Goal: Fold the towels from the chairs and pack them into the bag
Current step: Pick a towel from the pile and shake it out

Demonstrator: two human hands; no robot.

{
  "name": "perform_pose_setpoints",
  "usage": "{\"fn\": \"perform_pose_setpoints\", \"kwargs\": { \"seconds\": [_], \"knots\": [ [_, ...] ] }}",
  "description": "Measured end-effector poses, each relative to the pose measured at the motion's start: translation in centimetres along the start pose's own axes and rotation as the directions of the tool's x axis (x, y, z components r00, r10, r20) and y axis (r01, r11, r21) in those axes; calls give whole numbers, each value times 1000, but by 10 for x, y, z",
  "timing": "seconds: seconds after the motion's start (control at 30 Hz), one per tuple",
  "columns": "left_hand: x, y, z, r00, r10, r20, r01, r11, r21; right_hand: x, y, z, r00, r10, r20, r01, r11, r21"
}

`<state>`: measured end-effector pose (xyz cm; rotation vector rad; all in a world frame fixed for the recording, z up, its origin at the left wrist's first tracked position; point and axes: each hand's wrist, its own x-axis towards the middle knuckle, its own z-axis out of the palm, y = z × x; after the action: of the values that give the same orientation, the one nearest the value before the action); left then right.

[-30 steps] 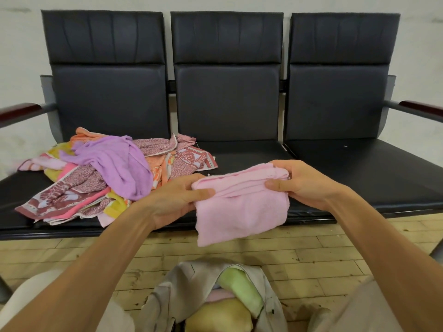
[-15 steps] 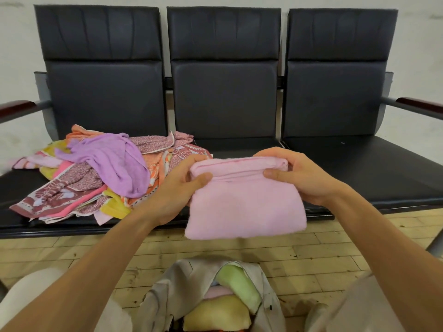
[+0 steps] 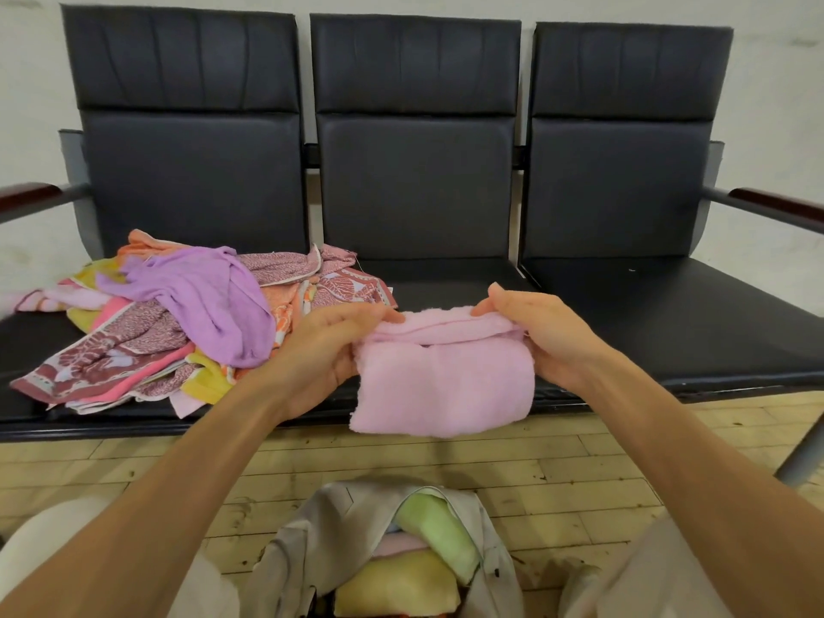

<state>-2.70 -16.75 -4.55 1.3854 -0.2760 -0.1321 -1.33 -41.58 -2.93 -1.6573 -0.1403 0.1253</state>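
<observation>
Folded pink towel held midair, unfolded towels heaped on left chair

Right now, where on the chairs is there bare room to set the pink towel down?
The right seat is bare, from the middle seat to the armrest. The middle seat is bare behind the towel. The left seat is crowded: the pile covers most of it and spills onto the middle seat.

Hidden behind pink towel: fingers of left hand and right hand. Cropped at bottom edge: bag. Blurred at left edge: end of towel pile.
</observation>
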Motion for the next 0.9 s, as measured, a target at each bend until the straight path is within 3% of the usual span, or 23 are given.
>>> {"fn": "perform_pose_setpoints", "kwargs": {
  "seconds": [0.13, 0.43, 0.6, 0.77, 0.9],
  "knots": [
    [3, -6, 1, 999, -1, -40, 3, 999, 52, 1, 2, -2, 997, -65, 34, 66, 997, -45],
    [6, -8, -5, 992, -68, -105, 85, 983, 166, 1, -1, -11, 988, 55, 144, -22, 976, -218],
    [7, -11, 1, 973, -157, -169, 161, 987, 10, -1, -3, -12, 985, -35, 167, 83, 953, -293],
    [4, -7, 6, 986, -161, -49, 152, 977, -148, -5, -7, -15, 955, -224, 192, 258, 950, -176],
    [0, -8, 5, 989, -93, 116, 99, 994, -44, -5, -6, -19, 939, -244, 241, 295, 934, -202]
  ]
}}
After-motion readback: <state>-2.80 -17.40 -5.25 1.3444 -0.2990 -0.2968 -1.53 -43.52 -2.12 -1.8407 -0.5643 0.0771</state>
